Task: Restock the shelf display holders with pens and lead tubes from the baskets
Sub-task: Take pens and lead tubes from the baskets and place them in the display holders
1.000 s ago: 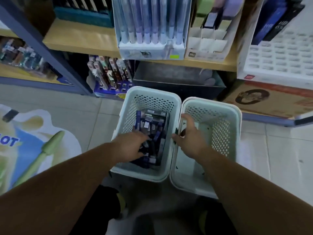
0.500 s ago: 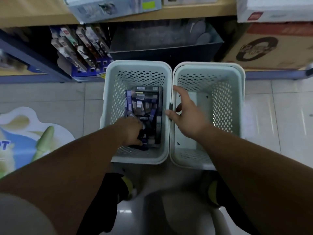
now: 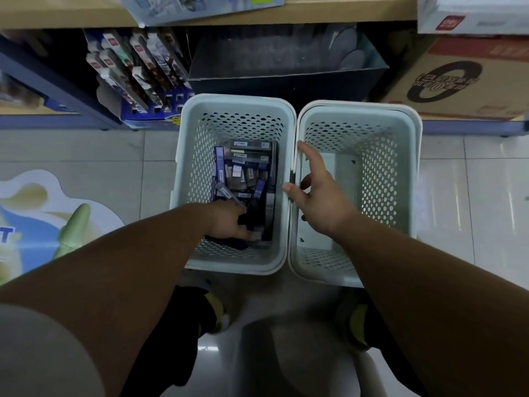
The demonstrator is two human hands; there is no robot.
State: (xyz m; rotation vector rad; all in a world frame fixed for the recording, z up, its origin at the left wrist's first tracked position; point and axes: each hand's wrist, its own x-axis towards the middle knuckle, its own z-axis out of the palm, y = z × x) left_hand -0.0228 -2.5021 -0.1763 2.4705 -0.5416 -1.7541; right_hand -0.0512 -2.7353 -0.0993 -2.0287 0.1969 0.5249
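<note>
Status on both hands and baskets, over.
Left hand grips dark lead-tube packs inside left white perforated plastic basket. Right hand open, thumb on rim of right white basket. No obstruction seen.

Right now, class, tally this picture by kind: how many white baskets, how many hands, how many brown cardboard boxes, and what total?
White baskets: 2 (left basket, holding lead tubes; right basket)
Hands: 2 (left hand, gripping lead tubes; right hand)
Brown cardboard box: 1
Total: 5
</note>
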